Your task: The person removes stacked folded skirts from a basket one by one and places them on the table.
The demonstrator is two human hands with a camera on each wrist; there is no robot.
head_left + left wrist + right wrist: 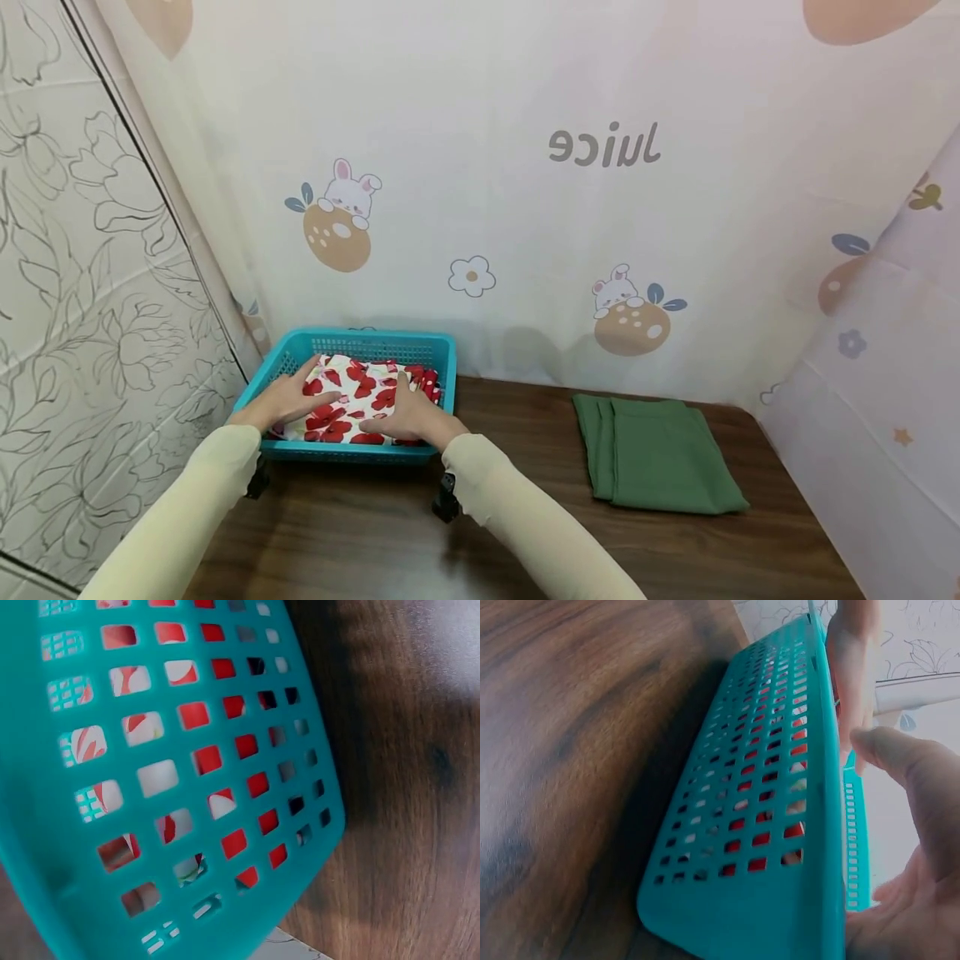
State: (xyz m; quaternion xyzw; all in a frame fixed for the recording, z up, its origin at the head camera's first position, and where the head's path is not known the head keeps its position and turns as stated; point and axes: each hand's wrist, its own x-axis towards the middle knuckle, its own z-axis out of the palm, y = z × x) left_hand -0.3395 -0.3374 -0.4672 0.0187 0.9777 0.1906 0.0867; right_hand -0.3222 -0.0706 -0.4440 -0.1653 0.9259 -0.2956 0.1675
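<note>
A teal plastic basket (352, 452) with perforated walls stands at the left of the table. In it lies a folded white cloth with red flowers (351, 400). My left hand (288, 398) reaches over the basket's left side and rests at the cloth's left edge, thumb extended over the print. From the right, my right hand (412, 414) touches the cloth's right part, its thumb pointing inward. Both hands have loosely extended fingers. Through the holes of the basket wall (187, 780), the left wrist view shows red and white fabric. In the right wrist view my right hand (922, 825) is above the basket's rim.
On the right of the dark wooden table (510, 467) lies a folded green cloth (663, 454). A printed curtain (480, 208) hangs behind the basket, and a flower-patterned panel (90, 292) rises at the left.
</note>
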